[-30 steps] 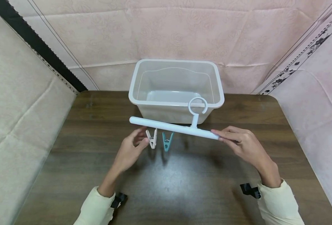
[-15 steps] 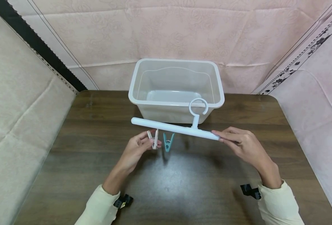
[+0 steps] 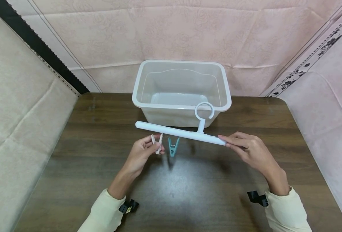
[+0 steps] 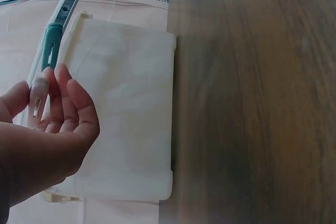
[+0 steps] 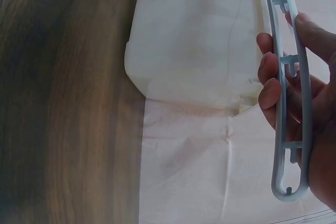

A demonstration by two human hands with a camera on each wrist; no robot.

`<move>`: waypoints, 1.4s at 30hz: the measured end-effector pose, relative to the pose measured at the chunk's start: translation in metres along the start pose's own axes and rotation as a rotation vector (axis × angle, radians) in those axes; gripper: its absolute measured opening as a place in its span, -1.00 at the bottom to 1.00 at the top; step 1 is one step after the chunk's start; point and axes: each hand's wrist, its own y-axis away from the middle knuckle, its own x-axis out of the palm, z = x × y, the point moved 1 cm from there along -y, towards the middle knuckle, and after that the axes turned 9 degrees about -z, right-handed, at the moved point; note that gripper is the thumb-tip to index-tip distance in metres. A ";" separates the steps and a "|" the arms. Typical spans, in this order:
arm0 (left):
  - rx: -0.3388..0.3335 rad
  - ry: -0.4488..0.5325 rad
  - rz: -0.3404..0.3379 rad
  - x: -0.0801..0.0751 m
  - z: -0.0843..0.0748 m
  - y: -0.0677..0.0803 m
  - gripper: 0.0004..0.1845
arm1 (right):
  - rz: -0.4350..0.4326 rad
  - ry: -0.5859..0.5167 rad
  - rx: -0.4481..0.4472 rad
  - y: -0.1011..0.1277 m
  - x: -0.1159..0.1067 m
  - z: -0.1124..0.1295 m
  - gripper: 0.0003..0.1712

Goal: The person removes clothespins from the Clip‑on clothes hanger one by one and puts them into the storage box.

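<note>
A white hanger bar point(image 3: 179, 131) with a ring hook point(image 3: 204, 111) is held level above the table. My right hand point(image 3: 246, 149) grips its right end; the right wrist view shows the bar point(image 5: 286, 93) lying across my curled fingers point(image 5: 273, 90). Two pegs hang from the bar: a cream peg point(image 3: 157, 143) and a teal peg point(image 3: 172, 146). My left hand point(image 3: 143, 153) pinches the cream peg between thumb and fingers. The left wrist view shows the cream peg point(image 4: 38, 100) in my fingers point(image 4: 68, 103) and the teal peg point(image 4: 51, 45) just beyond.
A translucent white tub point(image 3: 181, 106) stands at the table's back edge, right behind the hanger, with nothing inside. The dark wooden table point(image 3: 171, 187) is boxed in by pink and beige fabric walls point(image 3: 171, 35) on three sides.
My left hand moved up to the cream peg and closed on it, squeezing its legs together. The right hand and hanger stayed almost still.
</note>
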 end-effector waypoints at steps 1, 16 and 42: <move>-0.004 0.002 -0.007 0.000 0.001 0.000 -0.62 | -0.001 0.004 -0.001 0.000 0.000 0.000 -0.42; 0.187 -0.320 -0.075 0.005 -0.002 0.003 -0.85 | 0.010 0.010 -0.010 -0.001 0.002 0.001 -0.41; 0.995 -1.074 -0.440 0.015 0.003 0.013 -0.88 | 0.041 0.058 -0.021 -0.003 0.004 0.002 -0.40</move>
